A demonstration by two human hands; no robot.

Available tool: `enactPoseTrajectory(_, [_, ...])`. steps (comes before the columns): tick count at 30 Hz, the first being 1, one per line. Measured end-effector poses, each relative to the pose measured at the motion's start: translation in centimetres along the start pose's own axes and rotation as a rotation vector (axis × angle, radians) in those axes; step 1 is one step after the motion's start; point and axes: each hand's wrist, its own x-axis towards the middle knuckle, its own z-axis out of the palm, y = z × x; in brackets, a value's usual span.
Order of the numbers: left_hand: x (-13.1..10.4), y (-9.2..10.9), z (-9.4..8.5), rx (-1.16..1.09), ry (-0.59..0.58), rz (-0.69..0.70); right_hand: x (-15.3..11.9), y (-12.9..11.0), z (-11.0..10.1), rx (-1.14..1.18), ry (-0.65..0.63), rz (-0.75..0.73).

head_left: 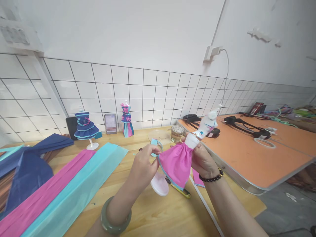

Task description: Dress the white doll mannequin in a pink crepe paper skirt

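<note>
A small white dress form (207,123) is tilted to the right above the wooden table, wearing a gathered pink skirt (176,163) with a blue hem. My right hand (201,158) is wrapped around it at the waist, partly hidden behind the skirt. With thumb and fingers, my left hand (148,161) pinches the skirt's hem on the left. The form's round white base (160,184) shows below the skirt. Under it lies a yellow and black utility knife (184,192), beside a pink fabric piece (197,177) and a white strip (206,202).
Pink cloth (56,184), turquoise cloth (98,168) and navy cloth (34,161) lie on the left. Two dressed forms, one in a blue dress (86,126) and one in a striped skirt (127,129), stand near the wall. A glass jar (177,133) is behind my hands; headsets (247,126) rest on the orange table (247,164).
</note>
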Motion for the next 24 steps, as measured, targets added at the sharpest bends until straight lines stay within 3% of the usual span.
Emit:
enactPoseTrajectory(4, [0.5,-1.0,-0.4,-0.081,-0.017,-0.123,0.8,0.2,1.1,0.022,-0.005,0.035])
enactPoseTrajectory(8, [1.2,-2.4,-1.2,-0.195,-0.138,-0.26,1.8,0.7,2.3,0.024,-0.027,0.057])
enactPoseTrajectory(15, [1.5,-4.8,-2.1,-0.299,-0.231,-0.322,2.9,1.5,3.8,-0.006,0.015,0.068])
enactPoseTrajectory(18, [1.4,-6.0,-2.6,-0.24,-0.267,-0.335,3.1,1.7,4.6,-0.011,0.043,0.053])
enactPoseTrajectory(22, [1.5,-7.3,-4.0,-0.009,-0.151,-0.369,3.6,2.2,5.2,-0.036,0.194,0.033])
enactPoseTrajectory(24, [1.7,-7.1,-4.3,-0.021,-0.09,-0.43,4.1,2.7,5.1,-0.058,0.291,0.0])
